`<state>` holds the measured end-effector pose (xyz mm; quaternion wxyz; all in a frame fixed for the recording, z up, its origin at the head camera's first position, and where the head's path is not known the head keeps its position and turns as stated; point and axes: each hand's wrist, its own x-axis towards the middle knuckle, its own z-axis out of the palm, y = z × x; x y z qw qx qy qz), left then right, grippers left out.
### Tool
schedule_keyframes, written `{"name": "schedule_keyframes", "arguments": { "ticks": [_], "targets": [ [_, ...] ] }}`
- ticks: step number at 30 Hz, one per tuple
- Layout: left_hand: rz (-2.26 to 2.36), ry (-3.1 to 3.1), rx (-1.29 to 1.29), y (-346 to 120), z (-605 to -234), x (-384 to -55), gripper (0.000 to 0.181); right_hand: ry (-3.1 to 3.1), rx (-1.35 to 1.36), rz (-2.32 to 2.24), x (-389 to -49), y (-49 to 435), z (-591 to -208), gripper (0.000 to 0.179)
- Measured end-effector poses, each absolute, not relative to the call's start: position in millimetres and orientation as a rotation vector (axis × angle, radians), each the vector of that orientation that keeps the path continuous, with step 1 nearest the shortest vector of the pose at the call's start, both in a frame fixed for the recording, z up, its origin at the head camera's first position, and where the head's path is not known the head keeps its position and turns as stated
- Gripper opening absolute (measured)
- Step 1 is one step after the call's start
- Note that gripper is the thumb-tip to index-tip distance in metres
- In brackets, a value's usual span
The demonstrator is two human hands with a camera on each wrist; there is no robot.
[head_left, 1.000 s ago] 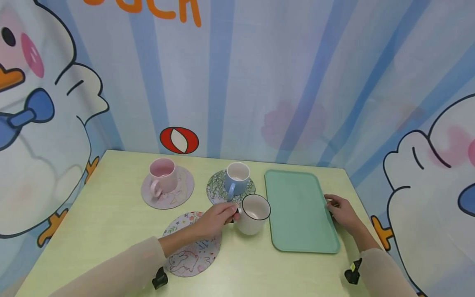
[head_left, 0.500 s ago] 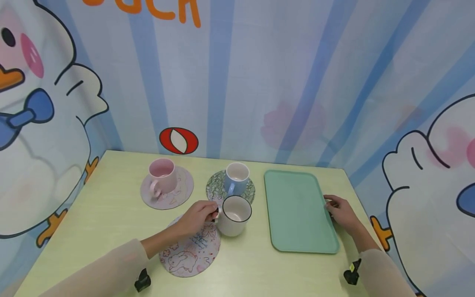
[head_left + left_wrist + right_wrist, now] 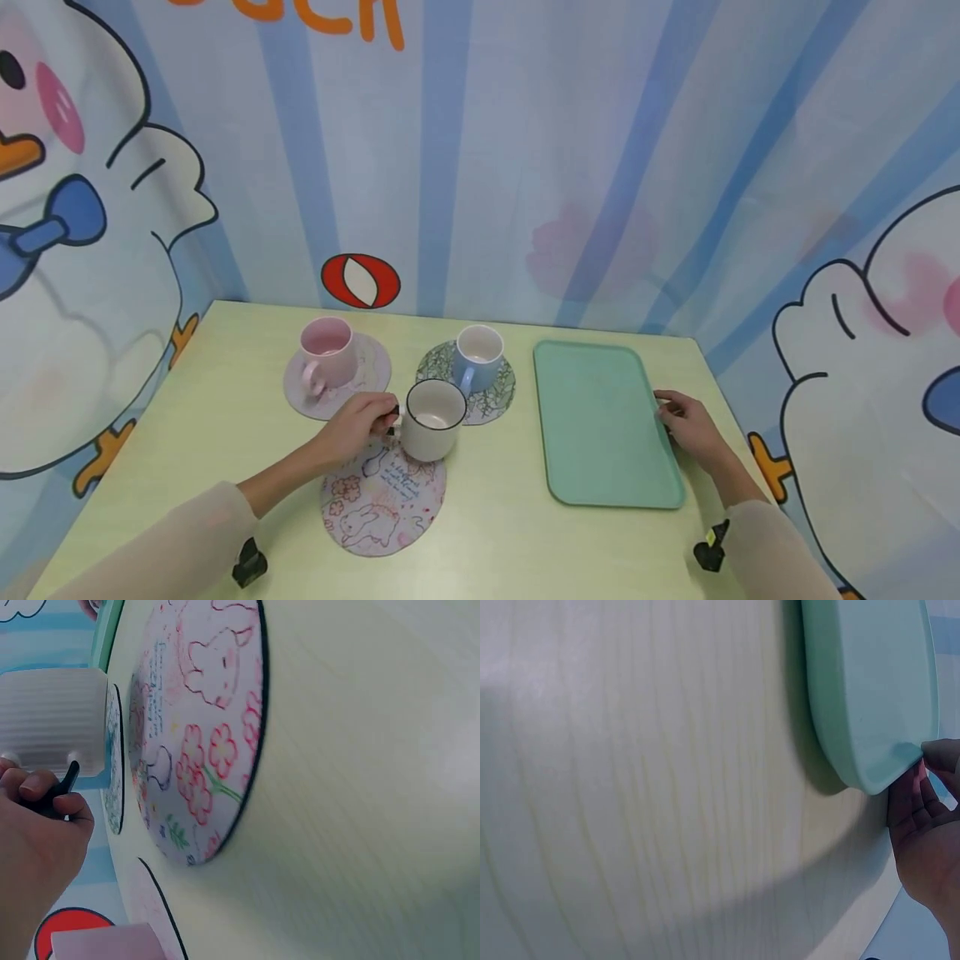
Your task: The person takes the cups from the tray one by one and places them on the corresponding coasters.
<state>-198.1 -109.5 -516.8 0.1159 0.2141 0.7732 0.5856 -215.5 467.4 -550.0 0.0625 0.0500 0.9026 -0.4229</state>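
Observation:
In the head view my left hand (image 3: 356,429) grips the dark handle of a white mug (image 3: 433,437) with a black rim. The mug is upright over the far edge of a round mat (image 3: 386,512) with a drawn rabbit and flowers. From the left wrist view, the mug's ribbed side and dark handle show, with the fingers curled round that handle. My right hand (image 3: 692,429) holds the right edge of a green tray (image 3: 600,425). In the right wrist view the thumb lies on the tray's rim and the fingers are at its outer side.
Back left, a pink mug (image 3: 330,358) stands on a round pink mat (image 3: 371,375). A blue mug (image 3: 480,354) with a white inside stands on a round green-patterned mat (image 3: 435,367), just behind the white mug. A striped cartoon curtain (image 3: 510,167) hangs behind the table.
My left hand has carried the white mug leftward, from beside the tray to over the rabbit mat's far edge. My right hand and the tray have stayed in place.

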Motion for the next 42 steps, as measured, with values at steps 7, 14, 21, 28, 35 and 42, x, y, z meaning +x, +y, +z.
{"name": "schedule_keyframes", "arguments": {
  "ticks": [7,14,21,28,35,42],
  "targets": [
    [1.688,2.298,0.575,-125.4,-524.6,-195.1,0.039,2.727,0.158,-1.275,-216.2,465.6,-547.5,0.046],
    [1.671,2.3,0.554,-136.6,-525.2,-194.1,0.038,2.728,0.171,-1.269,-216.2,465.6,-547.9,0.045],
    [1.664,2.306,0.564,-145.9,-525.1,-192.2,0.036,2.762,0.142,-1.237,-215.3,467.9,-548.6,0.044],
    [1.698,2.249,0.6,-154.5,-526.3,-190.8,0.036,2.772,0.127,-1.23,-216.1,467.5,-549.5,0.044],
    [1.704,2.219,0.615,-159.5,-528.6,-190.7,0.038,2.776,0.127,-1.225,-214.1,466.8,-548.4,0.044],
    [1.644,2.204,0.658,-167.1,-531.1,-190.2,0.04,2.784,0.117,-1.23,-213.1,465.2,-546.2,0.044]
  ]
}}
